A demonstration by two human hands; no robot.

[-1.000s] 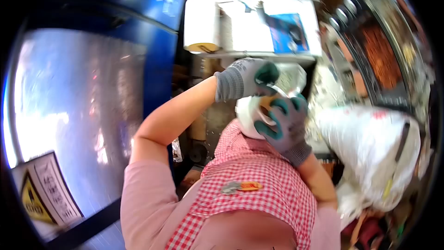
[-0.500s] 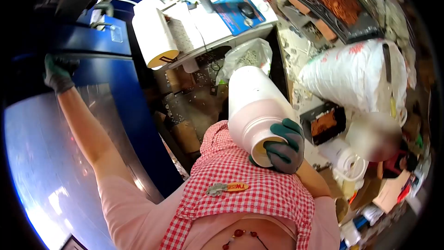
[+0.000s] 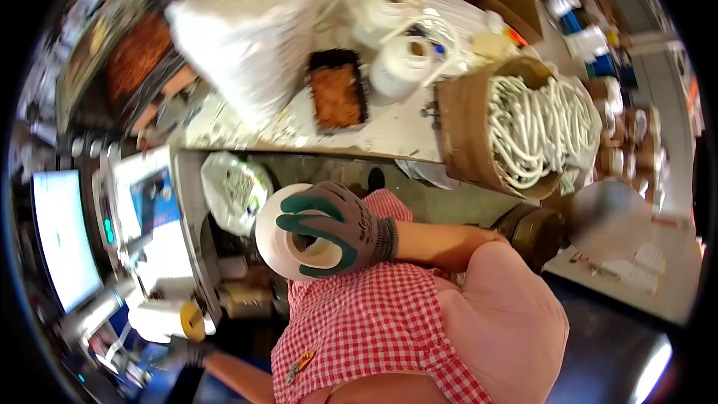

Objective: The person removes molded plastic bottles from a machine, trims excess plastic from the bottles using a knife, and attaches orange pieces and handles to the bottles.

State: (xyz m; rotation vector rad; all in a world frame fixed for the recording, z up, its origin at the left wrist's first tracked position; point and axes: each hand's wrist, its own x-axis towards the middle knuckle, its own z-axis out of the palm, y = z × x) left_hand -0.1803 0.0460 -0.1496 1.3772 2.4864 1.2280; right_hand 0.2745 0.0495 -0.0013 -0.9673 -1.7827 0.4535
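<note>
Head cam: R grip holds wht jug, open bag nr bench.

Right hand gripping white bottle, left hand blurred — checked apron

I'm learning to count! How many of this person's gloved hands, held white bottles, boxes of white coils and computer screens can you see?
Gloved left hand and right hand: 2
Held white bottle: 1
Box of white coils: 1
Computer screen: 1
Total: 5
</note>
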